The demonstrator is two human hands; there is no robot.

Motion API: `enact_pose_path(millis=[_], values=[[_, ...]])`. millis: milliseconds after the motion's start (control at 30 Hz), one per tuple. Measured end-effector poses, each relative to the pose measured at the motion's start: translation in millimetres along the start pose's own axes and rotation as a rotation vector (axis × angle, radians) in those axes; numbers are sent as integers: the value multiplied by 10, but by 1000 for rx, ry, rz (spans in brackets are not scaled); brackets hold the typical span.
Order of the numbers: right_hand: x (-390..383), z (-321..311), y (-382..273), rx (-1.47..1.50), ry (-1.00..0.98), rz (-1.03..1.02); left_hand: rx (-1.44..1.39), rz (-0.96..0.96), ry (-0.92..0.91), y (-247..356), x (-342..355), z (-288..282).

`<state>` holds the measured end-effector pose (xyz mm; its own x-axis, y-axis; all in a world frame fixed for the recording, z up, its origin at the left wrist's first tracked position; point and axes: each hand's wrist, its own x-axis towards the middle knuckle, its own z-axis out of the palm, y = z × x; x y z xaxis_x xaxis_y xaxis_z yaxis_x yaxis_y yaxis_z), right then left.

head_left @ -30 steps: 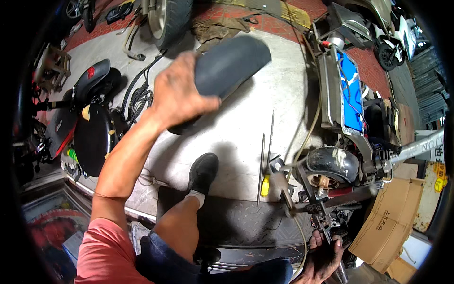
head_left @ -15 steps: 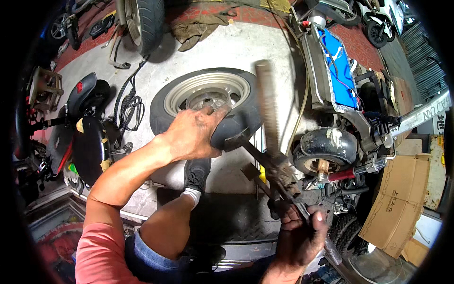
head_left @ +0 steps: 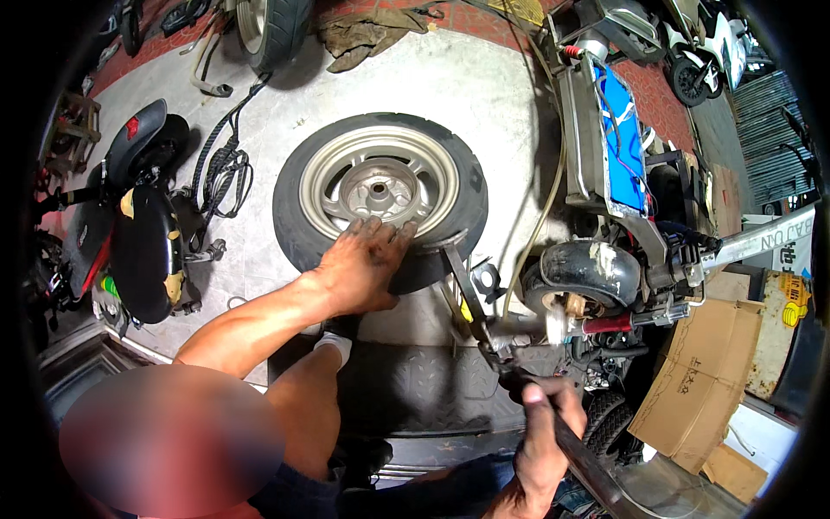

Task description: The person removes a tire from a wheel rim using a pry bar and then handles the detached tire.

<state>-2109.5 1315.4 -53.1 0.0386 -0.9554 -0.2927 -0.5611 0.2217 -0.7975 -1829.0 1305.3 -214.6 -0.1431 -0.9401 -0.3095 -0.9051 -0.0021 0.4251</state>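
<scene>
A motorcycle wheel with a black tyre (head_left: 303, 203) and a pale metal rim (head_left: 443, 186) lies flat on the floor in front of me. My left hand (head_left: 363, 264) rests on its near side, fingers stretched over the rim edge and palm on the tyre. In my right hand (head_left: 545, 432), closed around its dark bar, is a long steel bead breaker (head_left: 471, 294). The tool slants up and left, and its flat tip meets the tyre's near right edge beside the rim. A blurred side piece sticks out to the right from its middle.
Parked scooters (head_left: 147, 251) and a coil of black cable (head_left: 226, 177) are at the left. On the right stand a scooter frame with a blue battery pack (head_left: 618, 130), a small wheel (head_left: 588, 277) and a cardboard sheet (head_left: 696, 381). A brown cloth (head_left: 367, 36) lies beyond the wheel.
My right hand has turned the bead breaker and brought its tip onto the tyre's near right edge. The left hand has shifted slightly down on the wheel; its fingers are closer together.
</scene>
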Motion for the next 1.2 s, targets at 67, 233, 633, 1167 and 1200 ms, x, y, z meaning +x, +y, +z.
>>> enact_pose_path(millis=[67, 233, 633, 1167, 1200], values=[[36, 50, -54, -178, -34, 25, 12, -10, 17, 6, 9, 41], [99, 127, -167, 19, -40, -30, -66, -44, 4, -50, -2, -25], [127, 181, -92, 372, -96, 119, -25, -21, 0, -220, -41, -353], [-55, -131, 403, 314, 27, 245, 26, 157, 170, 164, -154, 458], [-40, -162, 423, 288, 17, 239, 2, 185, 174, 172, -152, 498]])
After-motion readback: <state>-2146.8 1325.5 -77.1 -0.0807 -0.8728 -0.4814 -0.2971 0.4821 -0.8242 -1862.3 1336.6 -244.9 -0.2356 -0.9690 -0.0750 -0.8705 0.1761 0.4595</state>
